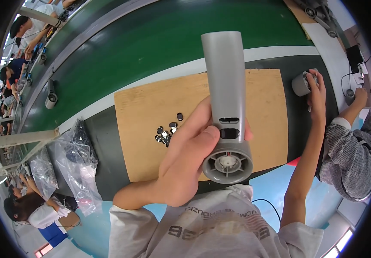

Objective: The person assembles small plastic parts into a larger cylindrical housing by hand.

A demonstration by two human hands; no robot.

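While the left hand [185, 159] wraps around the grey tubular housing [226, 107] held up at picture centre, thumb pressed beside its dark slot, the right hand [316, 88] closes on a second grey housing [301, 84] at two o'clock on the table [103, 142]. Small dark oval pieces [167, 131] lie on the cardboard sheet [151, 112] at nine o'clock of the tube. A steady grip with the slot facing up would likely serve best

Bright, even overhead light; soft, faint shadows on cardboard sheet [151, 107]. Strong fisheye bend, black vignette at corners, conveyor belt [151, 38] edges curved. Centre sharp; rim figures smeared, small. Mild glare on clear plastic bags [75, 165], window glow at left edge.
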